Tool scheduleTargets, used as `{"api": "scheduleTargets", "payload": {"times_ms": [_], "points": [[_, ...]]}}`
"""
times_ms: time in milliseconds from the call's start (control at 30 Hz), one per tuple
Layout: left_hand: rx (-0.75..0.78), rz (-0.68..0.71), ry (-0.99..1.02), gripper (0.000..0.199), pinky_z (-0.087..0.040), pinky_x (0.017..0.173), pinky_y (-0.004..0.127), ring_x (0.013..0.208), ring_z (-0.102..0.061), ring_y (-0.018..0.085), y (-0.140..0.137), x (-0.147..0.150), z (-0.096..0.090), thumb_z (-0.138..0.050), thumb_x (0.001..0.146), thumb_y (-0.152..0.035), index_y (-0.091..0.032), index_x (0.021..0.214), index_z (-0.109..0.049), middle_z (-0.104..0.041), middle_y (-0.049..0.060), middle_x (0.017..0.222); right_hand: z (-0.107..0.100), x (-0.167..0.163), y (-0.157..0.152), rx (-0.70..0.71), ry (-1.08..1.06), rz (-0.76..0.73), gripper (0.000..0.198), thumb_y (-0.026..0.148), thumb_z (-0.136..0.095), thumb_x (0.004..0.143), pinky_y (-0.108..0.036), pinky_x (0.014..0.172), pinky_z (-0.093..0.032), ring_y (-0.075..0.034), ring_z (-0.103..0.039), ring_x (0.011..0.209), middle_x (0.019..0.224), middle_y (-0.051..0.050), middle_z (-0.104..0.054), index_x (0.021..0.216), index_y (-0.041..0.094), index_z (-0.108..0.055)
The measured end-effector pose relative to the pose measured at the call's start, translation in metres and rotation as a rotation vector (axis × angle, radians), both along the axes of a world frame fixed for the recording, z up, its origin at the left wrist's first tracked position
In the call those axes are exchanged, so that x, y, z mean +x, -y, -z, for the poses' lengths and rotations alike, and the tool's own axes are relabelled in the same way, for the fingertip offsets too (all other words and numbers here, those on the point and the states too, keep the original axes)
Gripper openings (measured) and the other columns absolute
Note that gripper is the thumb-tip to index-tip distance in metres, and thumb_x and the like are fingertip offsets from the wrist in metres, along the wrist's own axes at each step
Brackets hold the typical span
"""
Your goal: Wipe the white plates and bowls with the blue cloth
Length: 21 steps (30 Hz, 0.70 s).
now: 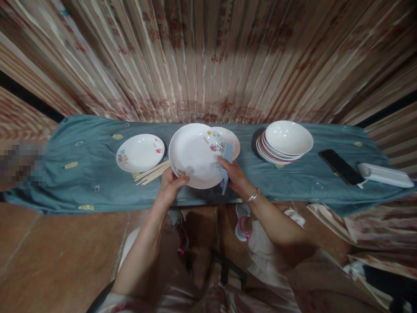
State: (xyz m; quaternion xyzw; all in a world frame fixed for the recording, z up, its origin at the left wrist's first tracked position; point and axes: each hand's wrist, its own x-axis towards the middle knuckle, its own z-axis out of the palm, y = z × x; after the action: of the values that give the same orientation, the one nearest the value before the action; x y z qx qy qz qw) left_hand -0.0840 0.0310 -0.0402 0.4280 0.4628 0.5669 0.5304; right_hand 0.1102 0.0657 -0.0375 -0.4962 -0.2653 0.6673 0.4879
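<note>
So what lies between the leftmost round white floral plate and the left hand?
Thin, pale wood-coloured chopsticks, lying on the patterned teal tablecloth between that leftmost plate and the left hand; the head view shows it.

long cloth-covered table (pixel 107 189), teal with yellow prints | left of middle: one floral plate (pixel 140 152) set down, chopsticks (pixel 151 174) laid just beside it | middle: another dish (pixel 233 141), partly hidden | further right: bowls (pixel 288 139) stacked up, top one kinda askew | far right: black phone (pixel 341 167) placed by some white gadget (pixel 386 174)
</note>
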Motion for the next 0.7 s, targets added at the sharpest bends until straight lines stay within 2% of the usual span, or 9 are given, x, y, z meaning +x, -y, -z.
{"api": "scheduleTargets", "payload": {"times_ms": [200,333,433,533,700], "points": [[0.001,0.015,0.018,0.028,-0.048,0.068,0.028,0.072,-0.063,0.019,-0.001,-0.004,0.003,-0.07,0.057,-0.025,-0.016,0.083,-0.069,-0.069,0.003,0.075,-0.003,0.003,-0.003,0.007,-0.02,-0.071,0.019,0.029,-0.066,0.069,-0.028,0.072,-0.054,-0.017,-0.069,0.073,0.076,0.0,-0.074,0.083,0.019,-0.069],[-0.012,0.024,0.074,0.041,-0.049,0.079,0.035,0.088,-0.065,0.026,-0.001,0.003,0.0,-0.07,0.064,-0.04,-0.014,0.095,-0.068,-0.071,0.008,0.09,0.0,0.001,-0.003,0.016,-0.034,-0.045,0.02,0.03,-0.062,0.072,-0.03,0.076,-0.055,-0.019,-0.069,0.079,0.081,0.0,-0.074,0.088,0.019,-0.069],[0.033,0.045,0.151,0.051,-0.05,0.082,0.038,0.099,-0.063,0.029,-0.001,0.011,-0.001,-0.068,0.066,-0.049,-0.015,0.105,-0.064,-0.07,0.01,0.103,0.001,-0.001,-0.004,0.009,-0.029,0.017,0.02,0.031,-0.061,0.074,-0.032,0.078,-0.055,-0.02,-0.069,0.082,0.081,0.0,-0.074,0.088,0.019,-0.067],[0.062,0.059,0.177,0.059,-0.048,0.09,0.039,0.109,-0.059,0.029,0.0,0.021,0.0,-0.073,0.063,-0.048,-0.019,0.112,-0.061,-0.066,0.009,0.114,0.002,-0.002,-0.005,0.026,-0.034,0.098,0.021,0.032,-0.061,0.074,-0.034,0.082,-0.055,-0.021,-0.068,0.089,0.089,-0.002,-0.074,0.09,0.019,-0.066],[0.026,0.014,0.153,0.059,-0.045,0.096,0.04,0.114,-0.056,0.028,0.0,0.043,0.001,-0.082,0.053,-0.04,-0.019,0.105,-0.061,-0.064,0.009,0.119,0.004,-0.004,-0.007,0.061,-0.047,0.137,0.03,0.034,-0.061,0.074,-0.036,0.086,-0.054,-0.02,-0.066,0.097,0.105,-0.002,-0.071,0.1,0.019,-0.064]]}}
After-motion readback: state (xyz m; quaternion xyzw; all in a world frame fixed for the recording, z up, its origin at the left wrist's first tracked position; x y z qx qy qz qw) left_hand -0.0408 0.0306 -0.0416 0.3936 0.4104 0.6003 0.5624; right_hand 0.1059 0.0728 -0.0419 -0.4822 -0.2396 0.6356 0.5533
